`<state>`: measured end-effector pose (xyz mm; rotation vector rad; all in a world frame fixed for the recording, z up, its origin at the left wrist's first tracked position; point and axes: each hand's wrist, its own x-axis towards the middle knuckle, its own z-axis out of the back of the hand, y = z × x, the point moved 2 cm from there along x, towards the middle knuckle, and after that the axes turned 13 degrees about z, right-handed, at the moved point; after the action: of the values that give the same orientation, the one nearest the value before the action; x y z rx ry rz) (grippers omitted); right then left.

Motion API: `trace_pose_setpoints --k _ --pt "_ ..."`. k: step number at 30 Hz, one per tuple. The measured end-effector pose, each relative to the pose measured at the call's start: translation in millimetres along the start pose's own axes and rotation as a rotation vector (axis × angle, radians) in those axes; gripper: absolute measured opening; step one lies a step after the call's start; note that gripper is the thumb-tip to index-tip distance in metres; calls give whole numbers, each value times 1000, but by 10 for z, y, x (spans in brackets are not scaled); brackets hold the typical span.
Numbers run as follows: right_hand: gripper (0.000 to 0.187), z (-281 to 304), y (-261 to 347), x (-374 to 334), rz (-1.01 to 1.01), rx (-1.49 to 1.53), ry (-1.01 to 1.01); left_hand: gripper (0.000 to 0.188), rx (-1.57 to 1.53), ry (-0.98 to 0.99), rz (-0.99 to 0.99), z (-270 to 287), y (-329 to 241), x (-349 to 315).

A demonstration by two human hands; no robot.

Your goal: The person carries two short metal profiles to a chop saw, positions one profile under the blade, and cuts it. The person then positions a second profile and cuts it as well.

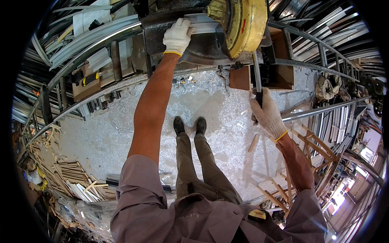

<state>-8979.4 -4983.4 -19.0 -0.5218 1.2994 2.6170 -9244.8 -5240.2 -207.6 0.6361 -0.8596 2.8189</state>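
My left hand point(177, 37), in a white knit glove, is closed on a pale metal profile point(206, 27) at the top of the view. The profile lies on the dark bed point(204, 54) of a cutting machine. Its right end reaches in beside the yellow round guard point(248, 30), which hides any blade. To the right, my right hand point(268, 114), gloved too, wraps round the black grip at the lower end of a steel lever point(257, 71). The lever runs up to the machine next to the guard.
Long metal profiles point(97, 38) rest on a rack at the left, and more bars point(324, 34) fill the right. A yellow-and-black tool point(90, 79) lies on the left rack. Wooden strips point(75, 174) and a wooden frame point(312, 146) are on the floor, which is strewn with shiny chips.
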Motion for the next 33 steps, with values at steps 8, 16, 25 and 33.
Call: trace_pose_setpoints --k 8,16,25,33 --pt "37 -47 -30 17 6 19 -18 28 -5 -20 -5 -19 34 -4" --pt "38 -112 -195 51 2 23 -28 26 -38 0 -1 10 -12 -4" --pt "38 -227 -353 112 13 36 -34 27 -47 -6 -8 11 4 -4" --pt "52 -251 -360 110 -17 41 -63 25 -49 73 67 72 -66 -2"
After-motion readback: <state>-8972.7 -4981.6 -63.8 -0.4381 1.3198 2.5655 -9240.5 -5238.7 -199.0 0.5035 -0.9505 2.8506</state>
